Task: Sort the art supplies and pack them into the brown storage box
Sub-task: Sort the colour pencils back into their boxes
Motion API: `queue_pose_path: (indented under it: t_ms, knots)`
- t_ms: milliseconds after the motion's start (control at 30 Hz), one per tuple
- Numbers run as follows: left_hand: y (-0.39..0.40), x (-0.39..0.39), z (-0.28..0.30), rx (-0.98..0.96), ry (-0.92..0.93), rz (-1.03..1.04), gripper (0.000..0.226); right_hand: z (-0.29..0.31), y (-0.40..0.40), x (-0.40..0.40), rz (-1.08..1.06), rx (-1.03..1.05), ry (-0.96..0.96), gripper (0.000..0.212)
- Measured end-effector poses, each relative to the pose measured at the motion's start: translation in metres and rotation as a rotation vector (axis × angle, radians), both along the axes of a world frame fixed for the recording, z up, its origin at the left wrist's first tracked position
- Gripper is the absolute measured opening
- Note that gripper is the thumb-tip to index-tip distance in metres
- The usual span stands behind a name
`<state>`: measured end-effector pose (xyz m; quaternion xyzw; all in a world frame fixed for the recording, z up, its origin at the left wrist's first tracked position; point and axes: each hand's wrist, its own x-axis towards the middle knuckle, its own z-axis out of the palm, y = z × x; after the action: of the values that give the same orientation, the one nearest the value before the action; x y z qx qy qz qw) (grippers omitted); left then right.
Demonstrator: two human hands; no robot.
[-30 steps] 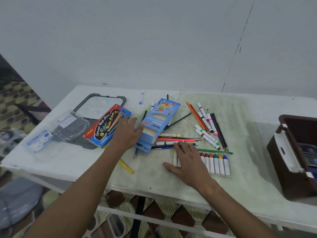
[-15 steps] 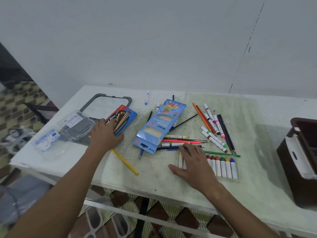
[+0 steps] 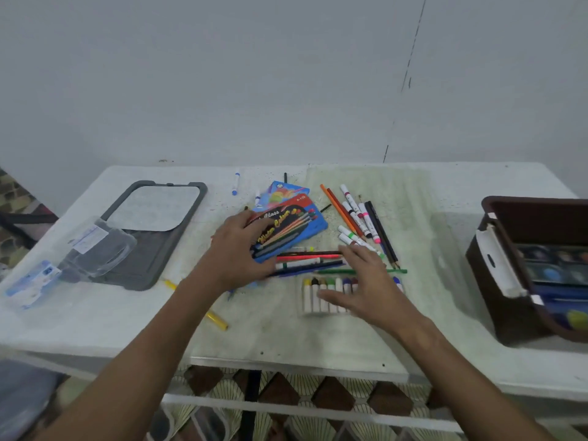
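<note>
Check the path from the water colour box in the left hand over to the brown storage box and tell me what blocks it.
The left hand holds the water colour box over the pile. Between it and the brown storage box lie loose markers and pencils and the right hand, all low on the table; lifted over them, nothing visible blocks it.

a plain pale grey wall [image 3: 222, 74] fills everything beyond my reach, flat and evenly lit, with a thin dark dashed crack [image 3: 410, 58] running down it well past my fingers on the right. the white speckled tabletop [image 3: 95, 319] spreads under my arms, and a faded greenish mat [image 3: 286, 332] covers its middle. below its near edge a white rail [image 3: 286, 405] crosses a floor [image 3: 302, 389] tiled in brown and cream diamonds. off to my left, more patterned tiles [image 3: 12, 198], blurred.
</note>
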<state>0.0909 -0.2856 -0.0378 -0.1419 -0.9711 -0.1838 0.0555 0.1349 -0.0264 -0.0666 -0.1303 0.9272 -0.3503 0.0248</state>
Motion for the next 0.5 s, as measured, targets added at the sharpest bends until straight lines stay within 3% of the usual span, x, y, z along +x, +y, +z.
queue_pose_path:
  t_ms: [133, 233, 500]
  knots:
    - [0.05, 0.0, -0.004, -0.057, -0.101, -0.257, 0.077, 0.003, 0.033, 0.003, -0.1, 0.02, 0.146, 0.105]
    - [0.084, 0.005, -0.006, -0.087, -0.177, -0.422, 0.084, 0.004, 0.052, 0.01, -0.027, 0.129, 0.102, 0.118]
    - [0.12, 0.013, -0.012, 0.008, -0.29, -0.557, 0.087, 0.008, 0.079, 0.027, -0.042, 0.15, -0.008, 0.112]
